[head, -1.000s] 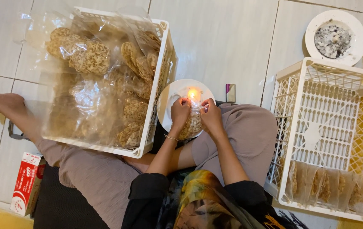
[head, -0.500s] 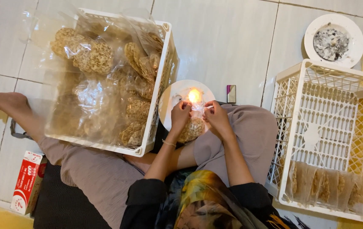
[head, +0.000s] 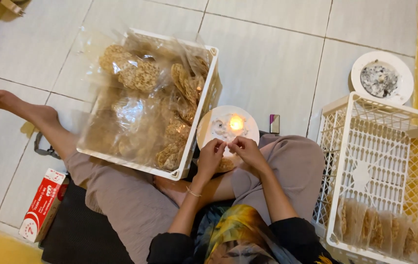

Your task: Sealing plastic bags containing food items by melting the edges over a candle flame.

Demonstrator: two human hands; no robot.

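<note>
I sit on the floor with a white plate (head: 248, 124) in front of me, a small flame (head: 236, 122) burning on it. My left hand (head: 212, 155) and my right hand (head: 248, 150) meet just below the flame, both pinching a clear plastic packet of round crackers (head: 226, 163) at its top edge. The packet hangs down between my hands over my lap.
A white crate (head: 204, 117) lined with plastic and full of round crackers stands at my left. At my right is a white lattice crate (head: 370, 166) with several sealed packets. A second plate (head: 404, 83) of ash, a lighter (head: 274, 123) and a red box (head: 43, 205) lie around.
The view has shifted slightly. My hands stayed together by the flame, moving a little down and toward me with the packet.
</note>
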